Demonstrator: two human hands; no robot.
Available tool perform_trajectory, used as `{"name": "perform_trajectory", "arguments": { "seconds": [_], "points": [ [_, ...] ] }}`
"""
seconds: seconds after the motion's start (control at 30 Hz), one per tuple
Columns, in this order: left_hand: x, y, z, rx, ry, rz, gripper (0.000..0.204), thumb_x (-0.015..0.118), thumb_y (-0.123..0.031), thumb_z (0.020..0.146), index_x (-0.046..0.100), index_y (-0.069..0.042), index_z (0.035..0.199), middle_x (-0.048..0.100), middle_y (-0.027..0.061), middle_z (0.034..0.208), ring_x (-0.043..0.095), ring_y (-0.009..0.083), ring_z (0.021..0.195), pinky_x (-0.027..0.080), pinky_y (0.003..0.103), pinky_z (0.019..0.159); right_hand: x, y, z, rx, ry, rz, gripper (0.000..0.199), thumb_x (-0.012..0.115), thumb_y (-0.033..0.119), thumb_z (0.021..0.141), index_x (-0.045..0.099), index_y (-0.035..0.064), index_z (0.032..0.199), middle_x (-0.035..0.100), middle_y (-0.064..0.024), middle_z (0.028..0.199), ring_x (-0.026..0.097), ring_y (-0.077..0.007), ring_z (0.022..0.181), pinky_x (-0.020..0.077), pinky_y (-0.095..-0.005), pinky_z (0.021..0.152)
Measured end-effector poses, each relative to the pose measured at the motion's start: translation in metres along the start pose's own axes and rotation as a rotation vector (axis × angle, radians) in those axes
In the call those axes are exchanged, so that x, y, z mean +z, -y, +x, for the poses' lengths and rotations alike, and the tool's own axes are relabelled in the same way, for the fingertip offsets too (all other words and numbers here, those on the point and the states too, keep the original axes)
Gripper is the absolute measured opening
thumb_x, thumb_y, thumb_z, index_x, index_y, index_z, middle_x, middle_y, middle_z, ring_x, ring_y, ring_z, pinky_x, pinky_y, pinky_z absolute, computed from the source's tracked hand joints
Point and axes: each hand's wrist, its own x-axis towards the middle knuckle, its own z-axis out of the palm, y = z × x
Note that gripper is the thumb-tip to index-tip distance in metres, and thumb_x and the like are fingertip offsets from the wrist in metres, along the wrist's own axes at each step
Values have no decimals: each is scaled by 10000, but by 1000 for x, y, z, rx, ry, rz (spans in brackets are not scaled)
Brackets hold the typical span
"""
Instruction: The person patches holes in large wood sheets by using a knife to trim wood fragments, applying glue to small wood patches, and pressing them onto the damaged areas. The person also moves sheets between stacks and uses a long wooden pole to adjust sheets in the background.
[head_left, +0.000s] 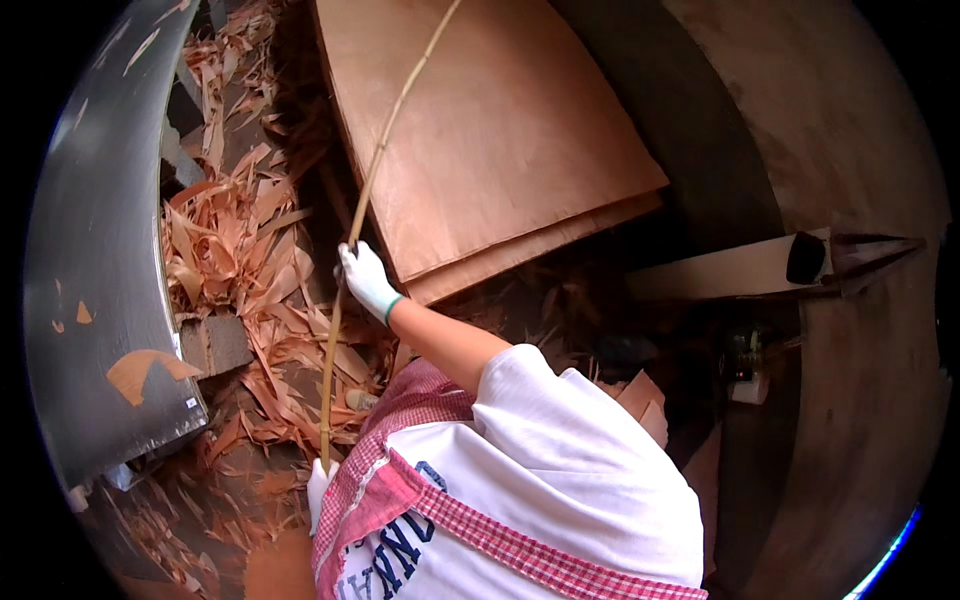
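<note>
The gloved right hand [368, 283] is clenched around a long bamboo pole [381, 145] — it slants from near left to far right, passing in front of stacked wooden sheets [510, 140]. The gloved left hand [318, 494] meets its near end — partly behind the checked apron [347, 484], grip impossible to tell.

Left, a dark panel [100, 270] beside a gray block [224, 343]; right, a pale beam [715, 268].
</note>
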Motion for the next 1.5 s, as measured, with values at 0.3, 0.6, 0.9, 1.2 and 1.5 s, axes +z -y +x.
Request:
{"name": "perform_trajectory", "arguments": {
  "seconds": [0.3,0.6,0.9,1.2,1.5],
  "points": [
    [-29,98,-26,-216,83,168,441,539,-437,910,524,-17,1043,636,298,948,607,467,921,470,512,751,-7,-82,-100,272,371,-360,517,565,442,922,579,-41,1106,654,-244,966,633,-355,908,485,-438,778],
    [-14,-74,-7,31,-257,42,427,532,-422,912,568,-14,1035,648,289,926,620,470,906,481,520,770,39,20,-18,119,261,31,290,548,266,961,528,-5,1061,610,-167,848,606,-268,766,484,-382,688],
    [5,-67,7,6,-95,-92,474,559,-416,899,534,12,1103,643,292,954,635,430,921,489,470,788,54,-18,-5,30,410,-309,357,560,333,949,576,-17,1015,617,-129,851,577,-223,805,469,-376,725],
    [-16,-74,-35,45,-524,292,294,523,-411,920,561,-124,971,658,123,725,655,332,641,499,480,560,37,16,-30,341,526,120,337,491,308,967,632,17,870,654,-106,781,582,-202,617,497,-345,586],
    [-79,23,-131,92,-842,40,338,587,-360,905,582,-71,1082,667,139,946,653,329,845,508,420,735,170,138,-92,-117,817,-34,451,461,374,1021,587,-37,1159,611,-103,1022,529,-180,924,427,-328,867]
  ]
}}
